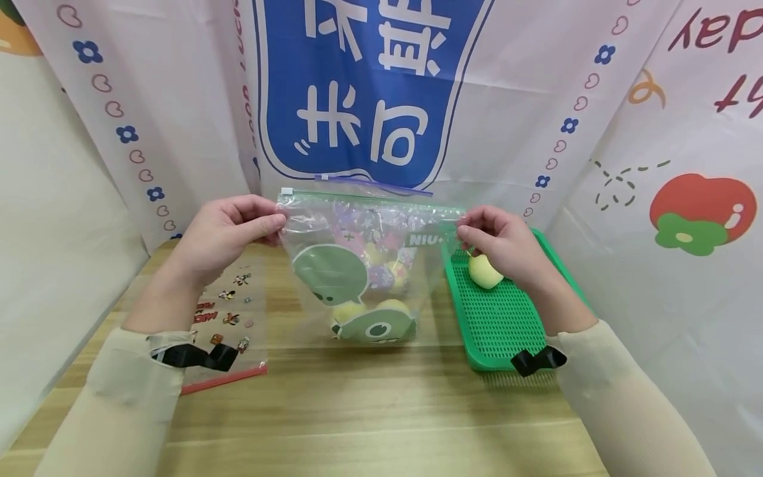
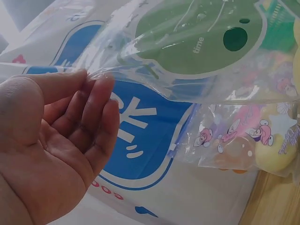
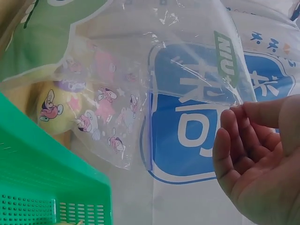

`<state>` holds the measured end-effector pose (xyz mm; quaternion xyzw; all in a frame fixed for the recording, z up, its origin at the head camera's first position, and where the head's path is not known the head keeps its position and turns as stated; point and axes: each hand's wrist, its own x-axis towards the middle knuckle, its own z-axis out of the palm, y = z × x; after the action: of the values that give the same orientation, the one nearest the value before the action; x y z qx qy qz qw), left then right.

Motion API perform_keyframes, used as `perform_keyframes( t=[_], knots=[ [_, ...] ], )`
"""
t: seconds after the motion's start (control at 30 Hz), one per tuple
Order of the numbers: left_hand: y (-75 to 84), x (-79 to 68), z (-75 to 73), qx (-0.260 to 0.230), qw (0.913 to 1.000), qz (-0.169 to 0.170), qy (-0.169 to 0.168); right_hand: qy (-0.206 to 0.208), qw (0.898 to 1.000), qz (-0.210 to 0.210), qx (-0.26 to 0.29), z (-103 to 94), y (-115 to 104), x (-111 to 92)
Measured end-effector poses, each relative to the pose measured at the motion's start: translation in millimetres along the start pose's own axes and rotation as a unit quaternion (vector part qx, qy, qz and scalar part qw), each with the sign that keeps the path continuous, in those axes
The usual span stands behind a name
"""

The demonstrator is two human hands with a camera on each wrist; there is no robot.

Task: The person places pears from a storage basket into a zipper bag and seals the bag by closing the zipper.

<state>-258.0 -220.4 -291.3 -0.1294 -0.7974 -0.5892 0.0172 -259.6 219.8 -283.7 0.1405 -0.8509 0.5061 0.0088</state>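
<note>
A clear zip bag [image 1: 328, 275] with green cartoon prints and a green slider strip is stretched upright between both hands. My left hand [image 1: 229, 228] pinches its top left corner beside the white slider. At the top right corner my right hand [image 1: 497, 242] pinches the plastic between thumb and fingers. Right behind it stands a second zip bag [image 2: 225, 136] with a purple strip and pink cartoon prints, holding yellow round things [image 3: 58, 105]. Whether the front bag also holds any, I cannot tell through the overlapping plastic.
To the right stands a green perforated basket [image 1: 467, 338] with a pale yellow round thing [image 1: 485, 271] in it. A flat zip bag [image 1: 253, 331] with a red strip lies on the wooden table [image 1: 357, 411] at left. Printed cloth [image 1: 501, 126] hangs behind.
</note>
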Motion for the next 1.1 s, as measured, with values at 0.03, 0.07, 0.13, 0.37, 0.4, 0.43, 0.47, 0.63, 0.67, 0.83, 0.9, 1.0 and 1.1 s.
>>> perform_keyframes(
  t=[0.03,0.07,0.13,0.37,0.4,0.43,0.47,0.63,0.67,0.83,0.9,1.0,1.1],
  knots=[
    [-1.5,3.8,0.4,0.004,0.9999,-0.007,0.006,0.001,1.000,0.005,-0.002,0.3,0,5],
    [-3.3,8.7,1.0,0.012,0.9997,-0.017,0.014,0.002,1.000,0.010,-0.006,0.6,1,11],
    [-9.2,21.8,3.3,0.031,0.9984,-0.038,0.030,0.003,0.999,0.028,-0.026,2.2,2,24],
    [-33.7,71.6,15.8,0.059,0.9876,-0.122,0.079,0.011,0.991,0.124,-0.041,16.8,7,84],
    [-35.2,77.0,17.3,0.046,0.9871,-0.130,0.081,0.010,0.990,0.139,-0.031,19.1,7,92],
    [-36.0,82.3,19.6,0.025,0.9867,-0.138,0.083,0.007,0.988,0.155,-0.018,21.4,7,99],
    [-36.6,87.2,21.9,0.002,0.9857,-0.146,0.084,0.005,0.985,0.171,-0.003,23.5,7,105],
    [-39.3,106.3,36.3,-0.079,0.9769,-0.177,0.091,0.012,0.972,0.230,0.047,37.0,13,130],
    [-41.3,109.4,38.9,-0.078,0.9764,-0.180,0.090,0.017,0.970,0.236,0.048,39.9,16,134],
    [-57.9,122.3,54.5,-0.056,0.9805,-0.180,0.058,0.027,0.965,0.258,0.042,55.3,30,145],
    [-65.1,124.6,59.4,-0.047,0.9820,-0.179,0.037,0.016,0.964,0.262,0.041,60.4,36,146],
    [-73.5,126.0,63.4,-0.042,0.9834,-0.177,0.001,-0.015,0.965,0.261,0.027,66.0,42,147],
    [-79.0,126.6,64.8,-0.048,0.9831,-0.175,-0.021,-0.043,0.965,0.255,0.031,68.2,46,147]
  ],
)
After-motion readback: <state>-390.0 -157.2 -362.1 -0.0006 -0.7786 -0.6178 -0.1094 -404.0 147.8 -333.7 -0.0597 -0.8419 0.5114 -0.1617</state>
